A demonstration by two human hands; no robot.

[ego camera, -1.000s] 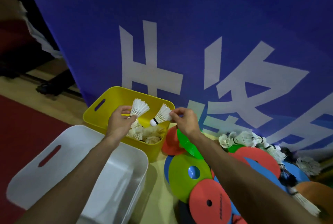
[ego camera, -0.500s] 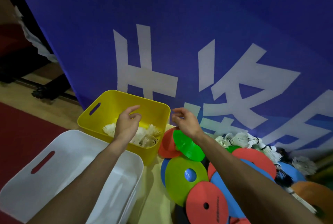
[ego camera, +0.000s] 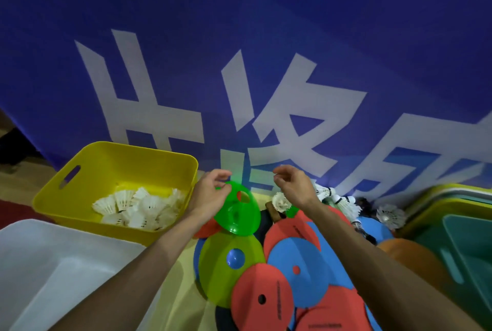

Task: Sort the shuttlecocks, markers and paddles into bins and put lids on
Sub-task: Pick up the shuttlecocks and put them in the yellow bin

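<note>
One marker in hand: the green marker (ego camera: 239, 213) sits lower middle of the frame, tilted up on edge above the others.
Left grip: my left hand (ego camera: 210, 197) has thumb and fingers curled narrowly onto its left rim.
Right grip: my right hand (ego camera: 292, 187) hangs just right of the marker and apart from it, fingers loosely curled, holding nothing.
Under that wrist: loose shuttlecocks (ego camera: 343, 201) lie along the banner's foot, some hidden by my wrist.
Below: the marker pile (ego camera: 298, 269) has red, blue and lime discs overlapping, and my right forearm crosses its right side.
Left of centre: the yellow bin (ego camera: 119, 149) is open-topped, with a heap of white shuttlecocks (ego camera: 138, 208) in its bottom.
Lower left corner: the white bin (ego camera: 53, 264) is just in front of the yellow one, and my left forearm passes its corner.
Right edge: stacked bins (ego camera: 466, 237), teal inside yellow-green.
Upper frame: a blue banner (ego camera: 266, 38) with large white characters.
</note>
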